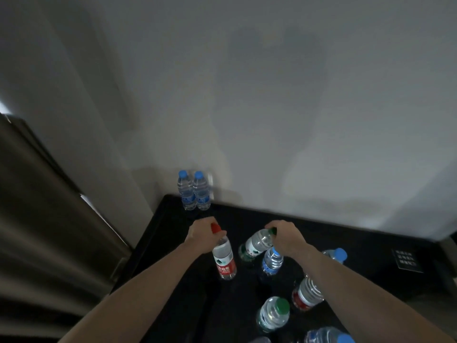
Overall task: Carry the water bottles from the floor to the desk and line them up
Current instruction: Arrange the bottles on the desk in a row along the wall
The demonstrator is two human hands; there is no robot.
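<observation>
1. The red-capped bottle (pixel 223 256) hangs over the black desk (pixel 358 246), neck up, its long axis nearly upright, base swung slightly right.
2. The green-capped bottle (pixel 257 243) is tilted, cap up-right, base down-left, above the desk's middle.
3. Two blue-capped bottles (pixel 194 191) stand upright, touching, in the desk's far left corner against the wall (pixel 272 95).
4. Bare desk lies along the far edge right of that pair; the near right part is crowded with more bottles, upright and leaning.
5. The left hand (pixel 205 232) is curled round the red cap.
6. The right hand (pixel 284 237) grips the green-capped bottle's neck.
</observation>
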